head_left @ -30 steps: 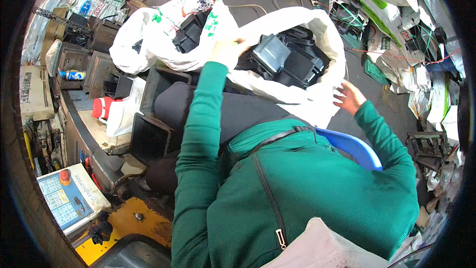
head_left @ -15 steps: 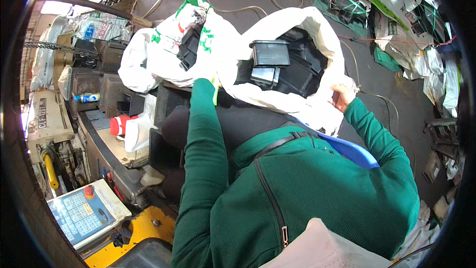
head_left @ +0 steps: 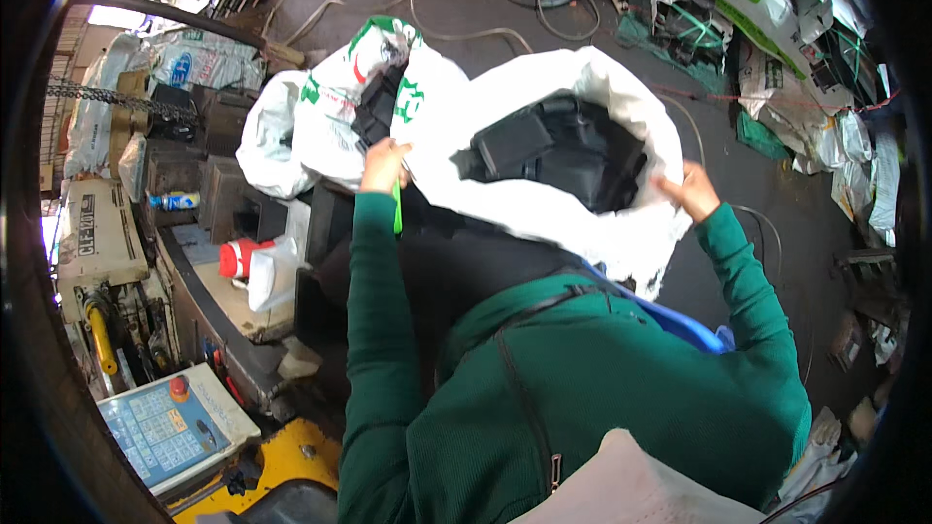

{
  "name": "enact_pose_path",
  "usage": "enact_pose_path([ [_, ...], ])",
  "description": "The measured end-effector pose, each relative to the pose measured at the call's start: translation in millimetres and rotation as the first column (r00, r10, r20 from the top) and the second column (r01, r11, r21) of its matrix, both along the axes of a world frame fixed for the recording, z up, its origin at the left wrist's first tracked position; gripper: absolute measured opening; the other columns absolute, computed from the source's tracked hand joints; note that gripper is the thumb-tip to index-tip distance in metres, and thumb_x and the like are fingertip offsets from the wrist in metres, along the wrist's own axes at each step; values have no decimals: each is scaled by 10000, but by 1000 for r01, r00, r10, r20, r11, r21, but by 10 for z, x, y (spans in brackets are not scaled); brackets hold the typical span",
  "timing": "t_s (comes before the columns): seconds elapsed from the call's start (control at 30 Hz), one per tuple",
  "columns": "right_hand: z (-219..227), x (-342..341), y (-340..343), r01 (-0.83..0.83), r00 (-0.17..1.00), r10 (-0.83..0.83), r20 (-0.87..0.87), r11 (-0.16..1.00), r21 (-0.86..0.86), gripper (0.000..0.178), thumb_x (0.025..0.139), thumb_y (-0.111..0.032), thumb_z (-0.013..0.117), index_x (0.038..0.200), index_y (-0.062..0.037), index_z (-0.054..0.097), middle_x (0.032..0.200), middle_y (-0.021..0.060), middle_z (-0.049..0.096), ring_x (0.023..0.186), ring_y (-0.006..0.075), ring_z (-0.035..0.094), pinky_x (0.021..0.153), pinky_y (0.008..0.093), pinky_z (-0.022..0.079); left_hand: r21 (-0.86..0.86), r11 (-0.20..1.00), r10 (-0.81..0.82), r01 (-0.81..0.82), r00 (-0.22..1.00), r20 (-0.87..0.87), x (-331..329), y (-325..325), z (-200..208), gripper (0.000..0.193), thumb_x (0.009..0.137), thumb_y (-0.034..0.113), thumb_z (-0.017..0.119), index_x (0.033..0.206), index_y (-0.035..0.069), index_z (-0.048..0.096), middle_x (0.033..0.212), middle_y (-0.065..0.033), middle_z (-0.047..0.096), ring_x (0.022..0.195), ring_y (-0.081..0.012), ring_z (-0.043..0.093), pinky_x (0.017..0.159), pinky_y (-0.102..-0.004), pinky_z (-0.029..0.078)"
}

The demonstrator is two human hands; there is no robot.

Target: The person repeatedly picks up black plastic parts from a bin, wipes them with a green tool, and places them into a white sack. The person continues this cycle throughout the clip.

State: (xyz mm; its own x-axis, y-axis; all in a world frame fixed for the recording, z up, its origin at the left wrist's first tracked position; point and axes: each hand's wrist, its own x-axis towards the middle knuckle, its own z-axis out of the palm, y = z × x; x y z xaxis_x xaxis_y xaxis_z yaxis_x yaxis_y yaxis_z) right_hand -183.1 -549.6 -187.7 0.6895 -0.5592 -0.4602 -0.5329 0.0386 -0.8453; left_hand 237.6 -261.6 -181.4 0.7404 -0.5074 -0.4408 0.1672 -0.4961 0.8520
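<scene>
A large white woven-plastic bag (head_left: 544,202) with a rolled-out mouth lies between the two hands, just beyond the person's dark-trousered thighs (head_left: 456,247), on the dark grey floor (head_left: 728,262). Its oval mouth has its long axis running left to right, roughly along the line from one hand to the other. The right hand (head_left: 691,191) is nearer the opening: its fingers are closed on the right side of the rim. The left hand (head_left: 386,167) is farther from the opening, at the bag's left flank, where a smaller white bag with green print (head_left: 328,136) adjoins it; its fingers are curled against white material, but I cannot tell which bag they hold. A bright green strip (head_left: 397,209) hangs just below that hand. Black box-like plastic parts (head_left: 519,141) fill the mouth, inside the rim, touched by neither hand.
</scene>
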Motion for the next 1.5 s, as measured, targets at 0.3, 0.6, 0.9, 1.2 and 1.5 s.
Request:
enact_pose_path([
  [0.3, -468, 129, -707, 239, 969, -245, -33, 898, 369, 809, 841, -681, 484, 1322, -31, 493, 1194, 126, 600, 1130, 260, 530, 949, 449, 413, 202, 954, -293, 223, 845, 447, 47, -154, 417, 637, 746, 439, 693, 1190, -4, 587, 990, -170, 674, 885, -250, 656, 719, -334, 506],
  [0.6, 248, 1011, -488, -40, 825, -79, 560, 980, 196, 339, 831, -186, 696, 1119, -26, 618, 988, 62, 665, 872, 111, 602, 772, 252, 473, 53, 993, -114, 108, 705, 700, 75, -748, 349, 343, 790, 325, 680, 906, 1, 677, 812, -164, 686, 713, -294, 655, 666, -355, 506],
  [0.9, -192, 310, 241, 219, 929, -220, 298, 975, 35, 462, 749, -148, 708, 1151, 14, 549, 939, 51, 616, 817, 140, 573, 754, 287, 455, 255, 928, -366, 273, 800, 476, -675, -159, 385, 476, 726, 253, 725, 1092, -27, 608, 1048, -182, 653, 1003, -288, 624, 881, -348, 457],
  [1.2, 963, -87, 4, 234, 894, -326, 307, 925, 300, 366, 787, -125, 578, 1117, 32, 563, 957, 78, 634, 801, 196, 631, 745, 311, 504, -497, 861, -59, 104, 993, 106, -918, -646, 1825, 264, 730, 50, 605, 964, -68, 638, 850, -84, 663, 715, -149, 630, 664, -279, 498],
  [1.5, 785, -434, -381, 189, 964, -163, 211, 976, -111, 429, 749, -66, 600, 1160, 38, 535, 1022, 53, 619, 879, 146, 571, 795, 264, 447, -507, 862, -101, 32, 989, -109, -934, -868, 1389, 189, 709, 92, 634, 855, -28, 631, 740, -55, 602, 656, -158, 577, 599, -303, 458],
])
